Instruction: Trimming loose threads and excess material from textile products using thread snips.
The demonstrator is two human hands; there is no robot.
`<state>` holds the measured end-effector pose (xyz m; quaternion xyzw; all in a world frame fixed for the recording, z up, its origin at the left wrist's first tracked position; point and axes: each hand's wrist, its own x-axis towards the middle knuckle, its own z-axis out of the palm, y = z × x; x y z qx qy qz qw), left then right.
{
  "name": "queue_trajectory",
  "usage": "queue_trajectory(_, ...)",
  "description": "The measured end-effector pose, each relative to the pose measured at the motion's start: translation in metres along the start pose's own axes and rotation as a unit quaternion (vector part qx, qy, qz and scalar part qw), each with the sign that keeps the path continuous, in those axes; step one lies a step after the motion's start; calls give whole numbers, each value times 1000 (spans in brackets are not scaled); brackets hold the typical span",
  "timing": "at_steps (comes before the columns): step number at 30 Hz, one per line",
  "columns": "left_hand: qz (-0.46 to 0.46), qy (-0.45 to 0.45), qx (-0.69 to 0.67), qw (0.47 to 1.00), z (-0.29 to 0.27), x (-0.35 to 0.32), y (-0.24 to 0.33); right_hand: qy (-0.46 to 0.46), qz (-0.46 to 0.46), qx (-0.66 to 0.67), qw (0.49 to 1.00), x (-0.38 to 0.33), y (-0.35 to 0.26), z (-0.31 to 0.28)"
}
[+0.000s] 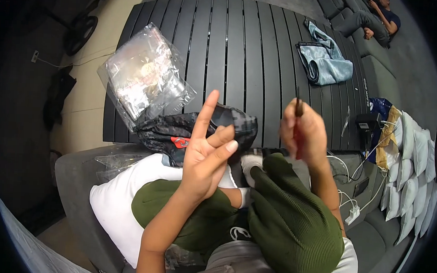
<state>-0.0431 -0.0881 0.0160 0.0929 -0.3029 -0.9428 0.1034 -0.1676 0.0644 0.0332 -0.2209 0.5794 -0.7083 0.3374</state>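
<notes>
My left hand (205, 160) is raised above my lap with nothing in it. Its index finger points up, while the thumb and the other fingers are bent. Behind it, a dark camouflage cloth item (167, 132) with a red patch lies over the near edge of the table; part of it is hidden by the hand. To the right, my right hand (304, 133) is closed around a slim tool with a red handle (299, 145) and a dark tip pointing away from me. Motion blurs this hand, so the tool's exact kind does not show.
The black slatted table (244, 54) carries a clear plastic package (145, 75) at left and a folded grey-blue cloth (329, 61) at right. A white pillow (120, 208), a power strip (353, 214) with cables and stacked pale pouches (410, 164) surround me. A person (379, 21) sits far right.
</notes>
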Motion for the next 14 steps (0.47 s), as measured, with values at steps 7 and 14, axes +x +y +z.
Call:
queue_trajectory(7, 44, 39, 57, 997, 9, 3, 5, 114, -2, -764, 635, 8, 46, -116)
queue_trajectory(14, 60, 121, 297, 945, -6, 7, 8, 143, 203, -610, 752, -4, 66, -180)
